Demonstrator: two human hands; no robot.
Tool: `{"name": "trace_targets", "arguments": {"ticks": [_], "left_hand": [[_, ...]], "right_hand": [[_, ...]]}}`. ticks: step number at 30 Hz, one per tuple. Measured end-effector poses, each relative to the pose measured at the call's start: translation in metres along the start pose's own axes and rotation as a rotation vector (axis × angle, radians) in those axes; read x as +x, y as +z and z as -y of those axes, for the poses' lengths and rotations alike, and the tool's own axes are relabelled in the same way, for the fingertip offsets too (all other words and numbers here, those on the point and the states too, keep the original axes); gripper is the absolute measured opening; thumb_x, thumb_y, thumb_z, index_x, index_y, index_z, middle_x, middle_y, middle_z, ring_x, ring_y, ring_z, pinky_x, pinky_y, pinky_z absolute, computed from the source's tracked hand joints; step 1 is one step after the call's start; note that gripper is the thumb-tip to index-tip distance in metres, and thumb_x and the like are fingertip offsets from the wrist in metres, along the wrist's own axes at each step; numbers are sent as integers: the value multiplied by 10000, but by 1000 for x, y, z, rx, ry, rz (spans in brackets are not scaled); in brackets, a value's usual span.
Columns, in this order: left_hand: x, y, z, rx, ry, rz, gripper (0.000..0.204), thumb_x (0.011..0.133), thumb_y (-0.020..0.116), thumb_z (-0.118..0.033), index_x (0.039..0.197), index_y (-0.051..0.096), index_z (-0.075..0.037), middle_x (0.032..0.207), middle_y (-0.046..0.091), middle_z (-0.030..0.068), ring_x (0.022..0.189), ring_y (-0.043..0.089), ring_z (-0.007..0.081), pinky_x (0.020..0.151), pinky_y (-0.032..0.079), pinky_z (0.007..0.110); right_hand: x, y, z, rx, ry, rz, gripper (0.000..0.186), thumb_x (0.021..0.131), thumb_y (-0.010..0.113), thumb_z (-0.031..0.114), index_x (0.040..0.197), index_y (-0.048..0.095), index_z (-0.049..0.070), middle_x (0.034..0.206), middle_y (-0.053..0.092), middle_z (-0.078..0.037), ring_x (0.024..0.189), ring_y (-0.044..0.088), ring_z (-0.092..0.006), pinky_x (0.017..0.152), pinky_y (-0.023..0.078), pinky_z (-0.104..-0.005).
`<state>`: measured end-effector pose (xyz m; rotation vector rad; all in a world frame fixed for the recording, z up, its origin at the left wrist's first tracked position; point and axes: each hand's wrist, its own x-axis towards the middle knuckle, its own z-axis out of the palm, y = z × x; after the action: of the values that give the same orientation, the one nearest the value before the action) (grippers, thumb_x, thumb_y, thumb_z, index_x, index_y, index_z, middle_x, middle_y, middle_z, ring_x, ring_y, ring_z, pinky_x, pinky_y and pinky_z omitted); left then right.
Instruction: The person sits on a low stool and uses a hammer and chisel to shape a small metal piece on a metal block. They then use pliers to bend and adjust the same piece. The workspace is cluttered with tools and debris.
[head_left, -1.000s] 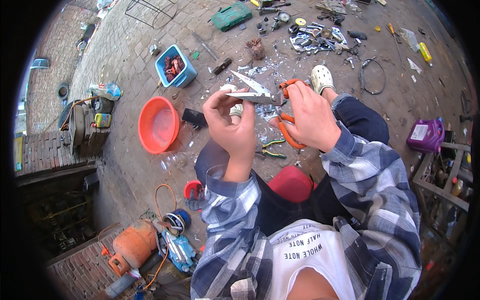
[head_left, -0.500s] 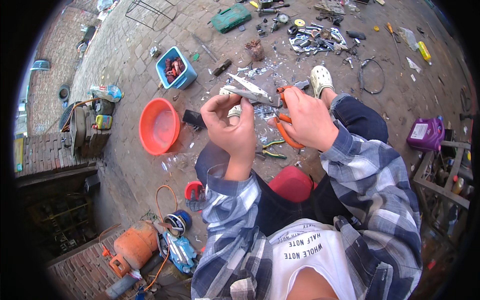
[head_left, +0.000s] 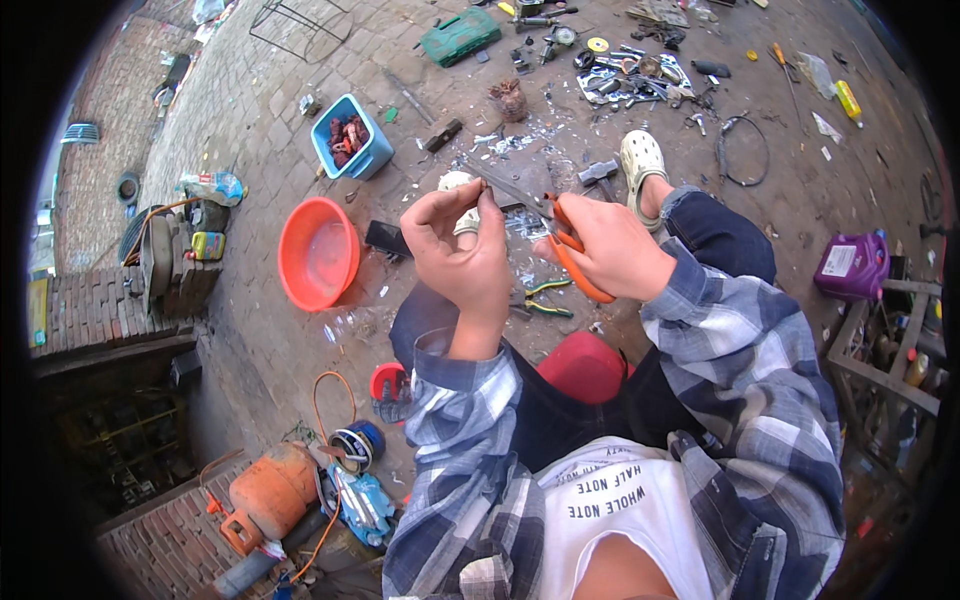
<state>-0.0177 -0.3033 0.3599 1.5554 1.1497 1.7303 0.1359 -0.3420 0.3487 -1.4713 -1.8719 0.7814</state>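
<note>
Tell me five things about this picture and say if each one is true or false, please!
1. The right hand holds scissors. True.
2. The scissors' handles are green. False: they are orange.
3. The blue tub has things inside it. True.
4. The left hand wears a glove. False: it is bare.
5. The purple jug is on the left side of the picture. False: it is on the right side.

Open-air workshop yard: brick paving (head_left: 245, 110), loose metal tools (head_left: 637, 78), a green case (head_left: 460, 37), 1 orange gas cylinder (head_left: 274, 488).
</note>
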Motion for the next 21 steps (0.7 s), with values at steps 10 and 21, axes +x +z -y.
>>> {"name": "trace_targets", "arguments": {"ticks": [10,21], "left_hand": [[-6,5,6,39,234,91,354,775,676,109,1055,484,10,960,640,139,895,656,195,784,534,287],[-11,12,1,-48,226,317,347,762,650,130,1068,551,2,969,645,125,891,653,223,772,529,310]], "right_hand": [[6,-3,4,820,240,5,296,894,650,296,887,545,19,761,567,-23,679,502,-85,595,414,-271],[11,-22,12,1000,154,-159,229,848,712,150,978,583,13,865,598,-9,768,543,-58,678,444,-209]]}}
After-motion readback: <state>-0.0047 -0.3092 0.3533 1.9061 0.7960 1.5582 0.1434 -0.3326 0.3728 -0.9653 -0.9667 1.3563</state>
